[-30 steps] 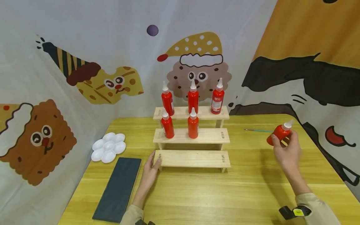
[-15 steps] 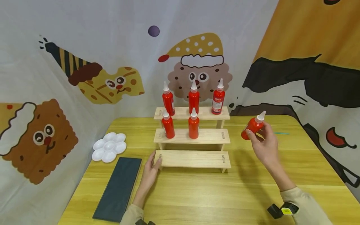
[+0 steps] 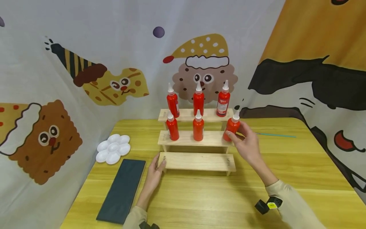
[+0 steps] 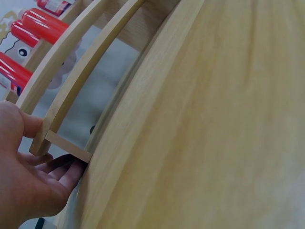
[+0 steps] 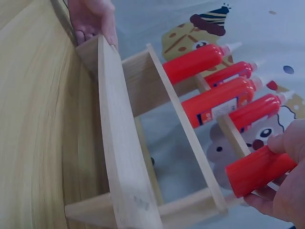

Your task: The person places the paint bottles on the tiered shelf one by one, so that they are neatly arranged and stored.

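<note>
My right hand (image 3: 247, 142) holds a red squeeze bottle (image 3: 232, 125) with a white pointed nozzle at the right end of the middle step. In the right wrist view, this bottle's base (image 5: 238, 181) appears just off the step. My left hand (image 3: 154, 171) grips the left end of the lowest step of a three-step wooden rack (image 3: 197, 160), thumb above and fingers below in the left wrist view. On the middle step stand two matching bottles (image 3: 198, 128), upright. Three more bottles (image 3: 223, 101) stand along the top step.
A white flower-shaped paint palette (image 3: 113, 149) lies on the wooden table (image 3: 194, 197) at the left. Nearer is a dark flat rectangular board (image 3: 123, 190). A thin teal brush (image 3: 275, 135) lies right of the rack. Behind hangs a printed cloth (image 3: 114, 25).
My right hand has carried the red bottle leftward from the table's right side to the middle step. My left hand has stayed on the rack.
</note>
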### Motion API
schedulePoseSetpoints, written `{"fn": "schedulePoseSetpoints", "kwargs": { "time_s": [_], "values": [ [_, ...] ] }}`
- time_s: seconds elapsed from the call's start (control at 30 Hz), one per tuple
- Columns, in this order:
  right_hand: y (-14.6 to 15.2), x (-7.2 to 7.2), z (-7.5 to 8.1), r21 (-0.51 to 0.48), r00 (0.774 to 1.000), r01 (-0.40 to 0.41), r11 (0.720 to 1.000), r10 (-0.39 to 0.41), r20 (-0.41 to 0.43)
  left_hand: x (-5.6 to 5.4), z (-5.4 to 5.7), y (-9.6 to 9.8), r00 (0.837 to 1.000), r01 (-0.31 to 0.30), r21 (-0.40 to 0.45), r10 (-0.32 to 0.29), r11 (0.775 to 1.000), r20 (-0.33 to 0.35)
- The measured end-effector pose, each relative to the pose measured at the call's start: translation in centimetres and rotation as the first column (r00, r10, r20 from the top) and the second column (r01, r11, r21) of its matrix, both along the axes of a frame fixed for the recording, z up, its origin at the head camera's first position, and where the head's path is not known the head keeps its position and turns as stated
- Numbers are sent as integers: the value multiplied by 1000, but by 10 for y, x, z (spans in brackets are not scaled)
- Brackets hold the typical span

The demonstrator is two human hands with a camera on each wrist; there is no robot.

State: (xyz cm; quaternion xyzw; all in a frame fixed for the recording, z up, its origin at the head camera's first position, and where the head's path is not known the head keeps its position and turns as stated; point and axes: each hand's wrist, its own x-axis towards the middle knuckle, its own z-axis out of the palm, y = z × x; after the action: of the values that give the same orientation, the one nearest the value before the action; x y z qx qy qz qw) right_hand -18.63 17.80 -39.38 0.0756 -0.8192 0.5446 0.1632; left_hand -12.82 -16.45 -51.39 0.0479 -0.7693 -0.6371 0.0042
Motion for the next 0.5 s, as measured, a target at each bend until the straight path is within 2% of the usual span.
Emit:
{"fn": "schedulePoseSetpoints", "kwargs": {
  "time_s": [0.27,0.5],
  "values": [
    [-15,-10,-9,13,998,-60,998,59,20,-1,-2,1,1000,-2,1,2,1000,-3],
    [-17,-11,-12,24,996,-86,996,85,27,-1,-1,0,1000,-3,-3,3,1000,1]
  ]
}}
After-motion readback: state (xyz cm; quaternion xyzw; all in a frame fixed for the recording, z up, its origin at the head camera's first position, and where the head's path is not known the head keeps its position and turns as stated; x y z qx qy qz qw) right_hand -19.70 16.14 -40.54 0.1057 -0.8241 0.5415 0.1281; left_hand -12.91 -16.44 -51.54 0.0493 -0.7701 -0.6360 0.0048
